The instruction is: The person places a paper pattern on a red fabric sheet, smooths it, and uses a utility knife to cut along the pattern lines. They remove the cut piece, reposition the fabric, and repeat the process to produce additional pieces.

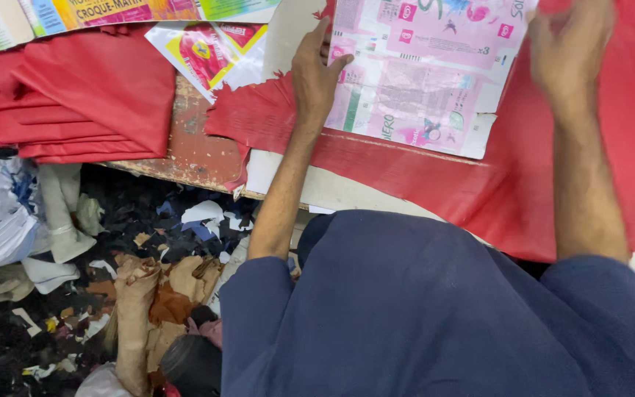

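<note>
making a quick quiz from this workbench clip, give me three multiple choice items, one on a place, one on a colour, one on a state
1. Where does the left hand rest?
A. on the left edge of the pink printed card
B. on the folded stack
C. on the floor scraps

2. What colour is the sheet material spread under the card?
A. blue
B. red
C. green

3. How does the folded stack at the left lie?
A. rolled up
B. hanging
C. flat in layers

Answers: 1 A, the fingers press the card's left edge. 2 B, red shows all round the card. 3 C, layered folds show along its side. The right hand is blurred at the card's right edge.
</note>
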